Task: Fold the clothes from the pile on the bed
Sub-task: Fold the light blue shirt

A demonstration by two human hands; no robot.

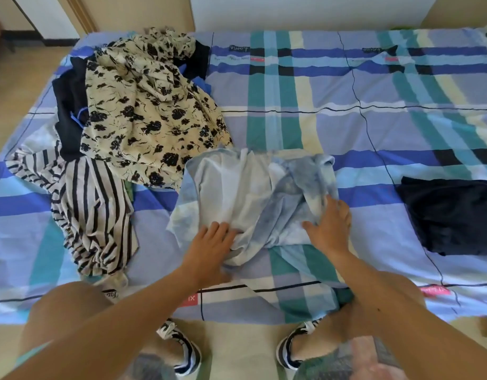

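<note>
A pale blue and white tie-dye garment [253,193] lies crumpled in the middle of the bed, near the front edge. My left hand [209,248] lies on its lower left hem with fingers spread. My right hand [330,223] presses flat on its lower right part. To the left lies the pile: a cream garment with black flowers [151,111] on top, a dark navy piece [69,105] under it, and a black-and-white striped garment [91,212] nearer me. A folded dark navy garment [451,215] sits at the right.
The bed has a blue, teal and white plaid sheet [346,105], with bare sheet across the back and right. Its front edge runs just above my knees and striped shoes [182,346]. Wooden floor shows at the left, a wall behind.
</note>
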